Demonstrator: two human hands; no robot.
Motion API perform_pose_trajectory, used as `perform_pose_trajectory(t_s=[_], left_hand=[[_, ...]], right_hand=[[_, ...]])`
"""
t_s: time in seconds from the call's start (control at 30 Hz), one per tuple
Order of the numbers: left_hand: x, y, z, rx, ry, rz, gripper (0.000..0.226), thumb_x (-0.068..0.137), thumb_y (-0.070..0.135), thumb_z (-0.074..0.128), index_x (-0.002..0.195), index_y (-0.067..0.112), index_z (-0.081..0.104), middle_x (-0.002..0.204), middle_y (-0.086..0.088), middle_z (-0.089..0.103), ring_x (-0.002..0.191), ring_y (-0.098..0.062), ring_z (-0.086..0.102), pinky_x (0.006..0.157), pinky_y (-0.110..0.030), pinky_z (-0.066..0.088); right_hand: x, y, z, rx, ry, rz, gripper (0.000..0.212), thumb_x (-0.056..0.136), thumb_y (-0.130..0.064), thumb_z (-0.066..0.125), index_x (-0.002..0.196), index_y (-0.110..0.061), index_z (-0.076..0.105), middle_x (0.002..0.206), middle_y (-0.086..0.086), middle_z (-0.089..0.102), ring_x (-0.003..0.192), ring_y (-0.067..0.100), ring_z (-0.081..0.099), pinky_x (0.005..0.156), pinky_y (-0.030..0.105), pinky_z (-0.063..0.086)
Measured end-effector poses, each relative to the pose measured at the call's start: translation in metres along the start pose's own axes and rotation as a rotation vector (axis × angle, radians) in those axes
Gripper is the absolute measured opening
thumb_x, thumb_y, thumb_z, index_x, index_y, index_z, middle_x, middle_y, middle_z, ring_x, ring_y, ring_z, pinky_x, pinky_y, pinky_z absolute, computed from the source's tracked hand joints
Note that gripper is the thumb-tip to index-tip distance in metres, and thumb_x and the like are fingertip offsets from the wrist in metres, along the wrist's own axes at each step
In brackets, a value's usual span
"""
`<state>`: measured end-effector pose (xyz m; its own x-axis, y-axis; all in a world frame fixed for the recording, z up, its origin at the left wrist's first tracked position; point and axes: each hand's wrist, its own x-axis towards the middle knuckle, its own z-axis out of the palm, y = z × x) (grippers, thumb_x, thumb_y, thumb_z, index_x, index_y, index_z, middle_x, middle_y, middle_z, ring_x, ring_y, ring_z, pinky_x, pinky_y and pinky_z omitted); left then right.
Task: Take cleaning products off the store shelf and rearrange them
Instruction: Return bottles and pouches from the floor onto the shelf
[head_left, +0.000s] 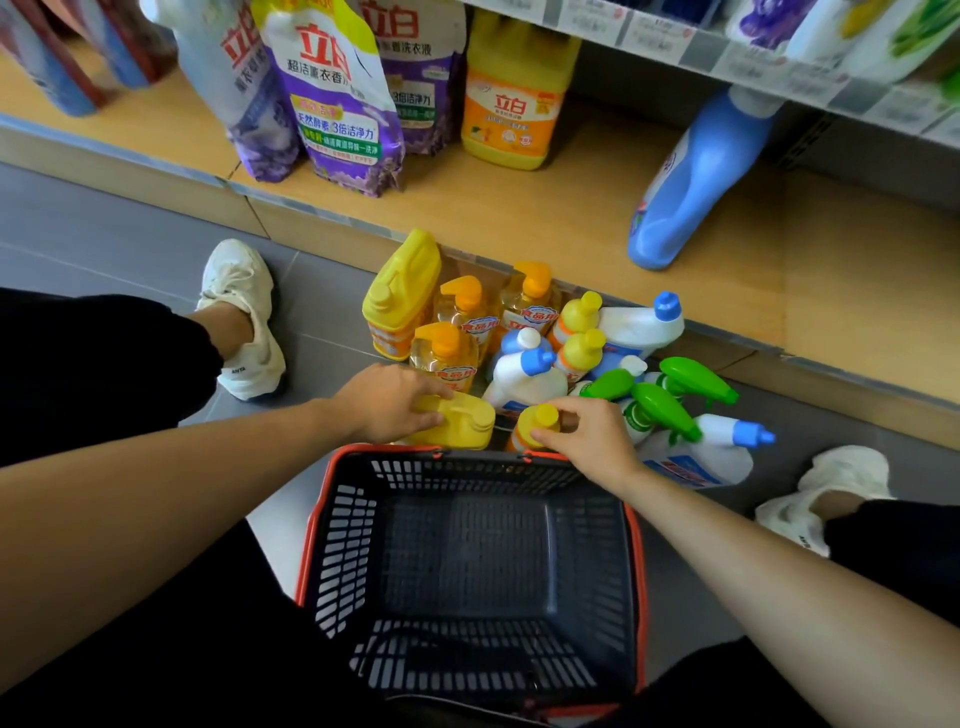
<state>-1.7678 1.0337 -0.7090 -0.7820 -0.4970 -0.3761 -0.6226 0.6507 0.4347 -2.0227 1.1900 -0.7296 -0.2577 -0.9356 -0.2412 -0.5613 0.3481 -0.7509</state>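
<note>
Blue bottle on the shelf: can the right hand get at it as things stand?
Probably yes, once freed. The right hand pinches a small bottle, and the left hand holds a jug. The blue bottle stands alone on bare shelf; only low bottles lie between.

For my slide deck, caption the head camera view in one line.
Left hand holds a yellow jug, right hand pinches a yellow-capped bottle, beyond a red-rimmed basket on the floor.
</note>
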Motion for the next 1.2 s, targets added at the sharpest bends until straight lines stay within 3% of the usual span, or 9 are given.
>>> perform_pose_trajectory(t_s=[0.33,0.43,0.57,0.67,0.73,0.8,0.87,1.07,1.2], left_hand=[[-0.004,0.002,-0.002,0.054,-0.009,0.036,0.048,0.098,0.045,0.06,0.143,0.03,0.054,0.14,0.002,0.06,0.125,-0.02,0.057,0.105,-0.036,0.042],[-0.004,0.003,-0.006,0.067,-0.05,0.022,0.051,0.098,0.045,0.06,0.146,0.03,0.051,0.142,0.002,0.059,0.127,-0.02,0.056,0.106,-0.036,0.042],[-0.003,0.009,-0.019,0.033,-0.125,-0.012,0.047,0.099,0.043,0.059,0.142,0.027,0.055,0.139,0.001,0.06,0.124,-0.02,0.057,0.104,-0.037,0.046],[0.005,0.011,-0.038,0.033,-0.035,-0.062,0.033,0.098,0.044,0.059,0.127,0.031,0.066,0.125,0.006,0.067,0.113,-0.018,0.063,0.094,-0.037,0.052],[0.016,0.008,-0.055,0.008,0.12,-0.136,0.027,0.097,0.043,0.06,0.119,0.032,0.07,0.116,0.008,0.071,0.106,-0.017,0.065,0.087,-0.035,0.053],[0.031,0.003,-0.071,-0.041,0.273,-0.223,0.024,0.096,0.042,0.06,0.116,0.033,0.07,0.113,0.006,0.072,0.103,-0.02,0.066,0.085,-0.036,0.054],[0.049,-0.005,-0.085,-0.079,0.379,-0.281,0.028,0.096,0.04,0.059,0.12,0.032,0.07,0.117,0.003,0.072,0.107,-0.024,0.066,0.089,-0.04,0.054],[0.104,-0.042,-0.09,-0.139,0.468,-0.344,0.038,0.096,0.038,0.061,0.13,0.022,0.065,0.126,-0.006,0.062,0.116,-0.03,0.059,0.092,-0.044,0.053],[0.133,-0.063,-0.077,-0.178,0.461,-0.317,0.048,0.095,0.04,0.064,0.14,0.025,0.055,0.137,-0.009,0.049,0.124,-0.032,0.052,0.101,-0.046,0.049]], right_hand=[[-0.011,0.001,-0.005,-0.097,0.127,-0.032,0.022,0.08,-0.018,0.082,0.101,-0.017,0.074,0.087,0.001,0.075,0.082,0.021,0.07,0.077,0.045,0.058],[-0.011,-0.005,-0.011,-0.185,0.055,-0.025,0.024,0.081,-0.02,0.081,0.104,-0.016,0.075,0.093,0.003,0.075,0.088,0.023,0.069,0.08,0.042,0.056],[-0.01,-0.022,-0.02,-0.38,-0.023,-0.017,0.013,0.081,-0.027,0.077,0.091,-0.019,0.074,0.088,0.002,0.073,0.086,0.026,0.066,0.071,0.039,0.052],[-0.002,-0.034,-0.033,-0.486,-0.179,0.066,0.015,0.082,-0.033,0.073,0.084,-0.018,0.07,0.084,0.004,0.069,0.085,0.027,0.066,0.066,0.037,0.051],[0.003,-0.041,-0.041,-0.473,-0.265,0.099,0.023,0.082,-0.036,0.073,0.098,-0.02,0.073,0.097,0.005,0.072,0.096,0.027,0.067,0.076,0.038,0.054],[0.007,-0.048,-0.049,-0.401,-0.327,0.115,0.05,0.083,-0.036,0.076,0.129,-0.019,0.066,0.122,0.006,0.07,0.112,0.024,0.065,0.092,0.038,0.054],[0.012,-0.06,-0.056,-0.278,-0.284,0.107,0.059,0.084,-0.033,0.079,0.138,-0.019,0.059,0.127,0.004,0.067,0.11,0.017,0.065,0.095,0.033,0.052],[0.07,-0.096,-0.08,0.001,0.056,0.005,0.025,0.083,-0.023,0.08,0.107,-0.021,0.076,0.092,-0.009,0.073,0.078,0.001,0.068,0.072,0.014,0.052],[0.162,-0.099,-0.081,0.052,0.146,-0.001,0.032,0.083,-0.022,0.081,0.113,-0.014,0.073,0.107,0.004,0.074,0.089,0.014,0.069,0.085,0.031,0.056]])
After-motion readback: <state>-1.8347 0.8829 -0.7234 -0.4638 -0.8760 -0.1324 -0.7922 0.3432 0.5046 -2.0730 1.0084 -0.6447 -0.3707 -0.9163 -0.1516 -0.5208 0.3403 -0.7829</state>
